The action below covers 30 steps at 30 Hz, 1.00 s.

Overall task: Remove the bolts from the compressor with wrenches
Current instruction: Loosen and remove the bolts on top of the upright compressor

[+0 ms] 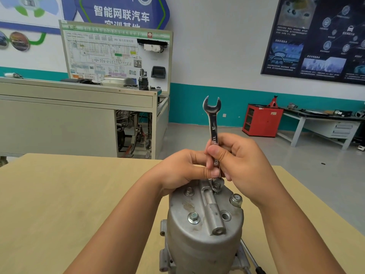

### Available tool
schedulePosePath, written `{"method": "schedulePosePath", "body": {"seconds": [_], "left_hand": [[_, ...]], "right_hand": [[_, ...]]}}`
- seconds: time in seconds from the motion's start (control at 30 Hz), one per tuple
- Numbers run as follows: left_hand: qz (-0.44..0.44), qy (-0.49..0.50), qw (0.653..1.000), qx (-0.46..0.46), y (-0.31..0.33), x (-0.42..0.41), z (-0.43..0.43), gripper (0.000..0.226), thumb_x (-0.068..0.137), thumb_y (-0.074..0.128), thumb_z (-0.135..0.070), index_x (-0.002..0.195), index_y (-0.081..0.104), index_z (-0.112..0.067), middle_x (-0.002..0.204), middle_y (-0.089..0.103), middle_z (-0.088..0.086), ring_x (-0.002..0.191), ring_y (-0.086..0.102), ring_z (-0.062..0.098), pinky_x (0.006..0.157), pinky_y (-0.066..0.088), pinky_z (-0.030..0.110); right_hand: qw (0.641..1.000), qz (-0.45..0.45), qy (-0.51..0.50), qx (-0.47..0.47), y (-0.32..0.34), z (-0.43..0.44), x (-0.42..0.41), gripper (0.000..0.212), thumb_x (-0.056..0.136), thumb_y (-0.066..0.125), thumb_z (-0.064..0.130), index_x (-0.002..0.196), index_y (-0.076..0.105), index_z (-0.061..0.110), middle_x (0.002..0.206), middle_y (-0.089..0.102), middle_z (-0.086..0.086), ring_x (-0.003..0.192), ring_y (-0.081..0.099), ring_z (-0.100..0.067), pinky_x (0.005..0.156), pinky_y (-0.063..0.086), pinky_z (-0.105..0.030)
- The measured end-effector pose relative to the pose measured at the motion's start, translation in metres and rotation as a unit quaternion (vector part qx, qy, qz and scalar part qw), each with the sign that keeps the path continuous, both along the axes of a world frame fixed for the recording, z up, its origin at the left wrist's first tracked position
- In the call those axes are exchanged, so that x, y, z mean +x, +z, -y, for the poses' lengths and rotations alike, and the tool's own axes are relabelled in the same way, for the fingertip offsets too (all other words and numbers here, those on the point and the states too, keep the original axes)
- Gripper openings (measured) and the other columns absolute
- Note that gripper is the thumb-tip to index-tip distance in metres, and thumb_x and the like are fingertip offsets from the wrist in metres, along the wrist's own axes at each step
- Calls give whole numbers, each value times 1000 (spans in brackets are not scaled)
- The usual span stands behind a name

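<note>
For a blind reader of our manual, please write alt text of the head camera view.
Two bare hands, left hand and right hand, hold a combination wrench upright, its lower end on a bolt atop a metal compressor. The compressor stands on a wooden table in a workshop; three other bolts remain in its top.

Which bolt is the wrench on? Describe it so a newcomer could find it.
Start at the grey compressor standing upright on the tan table. On its top face, look at the far edge, under both hands. That bolt sits inside the ring end of the upright wrench; the other bolts stand bare.
</note>
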<state>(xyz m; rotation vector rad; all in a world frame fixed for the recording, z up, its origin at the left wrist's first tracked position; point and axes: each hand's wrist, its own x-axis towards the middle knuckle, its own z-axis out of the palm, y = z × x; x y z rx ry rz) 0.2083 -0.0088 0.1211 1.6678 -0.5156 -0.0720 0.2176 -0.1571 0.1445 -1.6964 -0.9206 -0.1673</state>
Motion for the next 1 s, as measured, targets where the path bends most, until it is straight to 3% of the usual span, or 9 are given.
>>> {"method": "schedulePosePath", "body": {"seconds": [0.13,0.23,0.33,0.47,0.53,0.63,0.7,0.8,1.0], "left_hand": [[-1,-11,1000,7,-1,1,-3,44,83,59,5,50,63,-25,63,66,-10,63,62,0,66,47,11],[12,-13,999,31,2,-1,-2,47,84,58,8,54,67,-26,63,66,-13,64,62,-3,67,46,9],[23,7,998,50,5,-4,0,34,82,64,0,62,70,-26,73,68,-10,74,63,2,76,47,16],[46,69,991,108,6,-3,3,3,79,70,-13,82,71,-15,100,66,14,101,61,29,101,43,42],[51,79,988,123,6,-2,4,7,81,70,-13,87,71,-10,100,66,14,104,60,31,101,42,42],[52,79,989,111,6,-4,6,6,80,70,-8,79,68,-13,102,65,24,100,60,36,101,42,46],[45,88,990,97,6,-3,6,13,78,71,-6,72,66,-16,101,64,26,97,59,37,101,43,46],[42,101,991,82,4,-2,5,23,76,74,-9,61,65,-25,88,63,10,85,58,23,92,44,37],[40,98,992,66,1,0,4,22,73,77,-17,58,65,-27,85,61,2,84,58,17,90,46,36]], "right_hand": [[999,-21,25,12,-3,2,2,21,92,53,18,73,61,20,54,57,3,45,40,-9,48,37,-19],[999,-21,43,9,-6,5,2,22,87,48,31,74,57,16,54,52,4,50,41,-8,50,34,-13],[996,-7,84,26,-10,9,1,28,89,48,38,72,54,16,57,48,7,53,41,-2,54,34,-9],[986,-32,138,90,-21,21,3,33,80,55,62,74,59,30,61,49,5,57,39,-6,57,35,-14],[989,-27,116,92,-24,22,3,38,80,51,67,77,60,30,62,48,6,58,38,-8,58,36,-17],[994,0,68,83,-24,17,0,43,79,46,71,81,62,32,63,51,9,54,41,-5,56,38,-14],[996,38,26,78,-21,14,-3,37,82,46,67,86,65,36,66,54,13,51,42,-2,56,37,-11],[993,61,-23,97,-17,12,-6,18,89,48,40,92,65,40,72,60,8,46,41,-2,51,38,-12],[988,60,-73,125,-11,8,-8,22,97,43,10,96,55,28,72,65,-1,36,33,-8,38,31,-21]]}}
